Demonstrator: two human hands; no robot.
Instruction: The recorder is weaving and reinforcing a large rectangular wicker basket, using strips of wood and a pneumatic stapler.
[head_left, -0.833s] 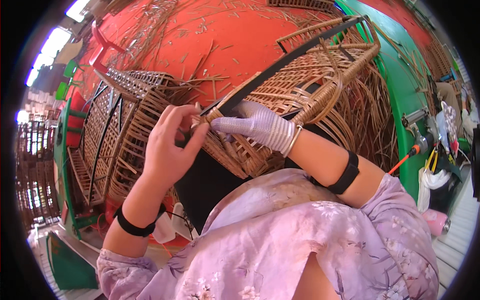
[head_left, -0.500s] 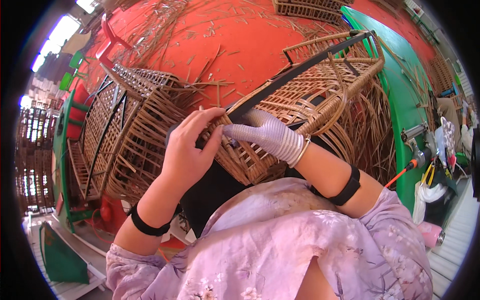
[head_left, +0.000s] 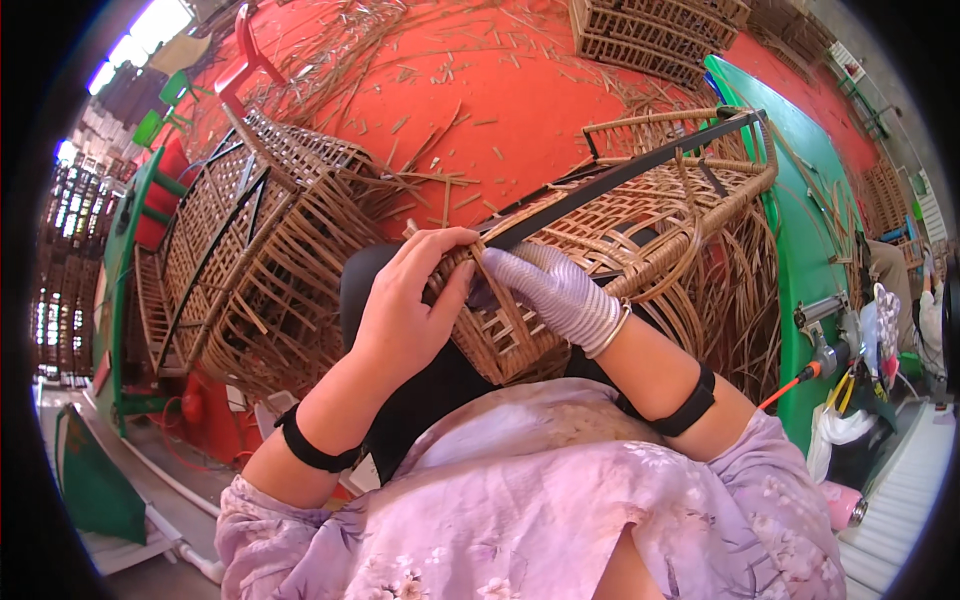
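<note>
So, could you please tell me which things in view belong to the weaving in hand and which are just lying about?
In hand:
- left hand, bare, gripping the basket's corner
- right hand, gloved, on the weave
- half-woven wicker basket on a black metal frame

Lying about:
- finished wicker basket at the left
- cane offcuts on the red floor
- wicker crate beyond

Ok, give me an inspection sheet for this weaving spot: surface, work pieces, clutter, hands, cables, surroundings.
Surface: red floor, no bench seen under the work.
Job's things: half-woven rattan basket on a black metal frame, lying against the person's lap.
Clutter: loose rattan offcuts strewn over the floor.
Grippers: bare left hand grips the basket's near corner; gloved right hand pinches a weaving strand there.
Cables: orange cable at right.
Surroundings: finished wicker frames at left, another beyond; green bench at right.
</note>
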